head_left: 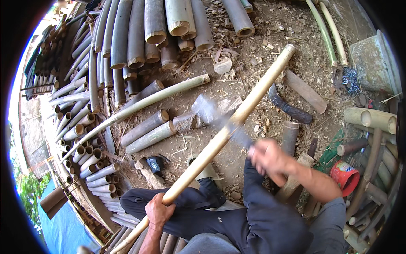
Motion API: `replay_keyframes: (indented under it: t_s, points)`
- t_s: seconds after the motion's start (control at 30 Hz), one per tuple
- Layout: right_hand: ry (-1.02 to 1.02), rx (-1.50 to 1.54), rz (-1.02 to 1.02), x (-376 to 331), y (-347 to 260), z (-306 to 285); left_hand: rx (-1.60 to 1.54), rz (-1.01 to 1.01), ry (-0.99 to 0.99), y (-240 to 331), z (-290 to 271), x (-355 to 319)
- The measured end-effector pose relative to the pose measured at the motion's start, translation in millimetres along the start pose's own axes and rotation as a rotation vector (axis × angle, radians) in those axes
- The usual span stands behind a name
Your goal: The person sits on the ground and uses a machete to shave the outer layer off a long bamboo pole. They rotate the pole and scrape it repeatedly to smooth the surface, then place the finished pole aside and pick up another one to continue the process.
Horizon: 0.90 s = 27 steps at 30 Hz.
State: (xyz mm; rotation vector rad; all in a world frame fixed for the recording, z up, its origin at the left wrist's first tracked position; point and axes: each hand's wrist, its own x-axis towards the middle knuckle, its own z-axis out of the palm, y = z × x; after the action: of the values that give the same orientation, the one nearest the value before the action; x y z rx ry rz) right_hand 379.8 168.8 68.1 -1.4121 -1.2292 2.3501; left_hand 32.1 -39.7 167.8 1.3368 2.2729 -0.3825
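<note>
Slanting from near left to far right above chip-strewn ground, a pale bamboo pole sits wrapped in the left hand's grip; the right hand, just right of the pole, has its grip curled round a bladed tool pointing far left across it. Blur hides the edge and any contact; the pole's near end is cut off.

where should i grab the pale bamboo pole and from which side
Probably the lower shaft of the pale bamboo pole, where the left hand wraps it, coming from the left: it is round, slants up to the right, and the blurred blade in the right hand crosses its middle in this view.
</note>
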Motion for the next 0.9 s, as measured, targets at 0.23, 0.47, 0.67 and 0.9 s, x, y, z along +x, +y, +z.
replay_keyframes:
  t_s: [0.23,0.47,0.67,0.9]
  points:
    - [-0.193,-0.139,0.060,-18.2,-1.8,4.1,0.069,0.038,0.170,1.8,17.7,-8.1]
    - [-0.160,-0.067,0.094,-20.9,3.3,4.8,0.062,0.053,0.196,0.5,21.8,-12.2]
    - [0.268,0.109,-0.015,8.1,14.0,-20.8,0.066,0.032,0.226,4.2,24.5,-12.4]
    - [0.312,0.152,-0.016,7.8,-5.9,-17.2,0.066,0.025,0.240,0.3,26.7,-20.8]
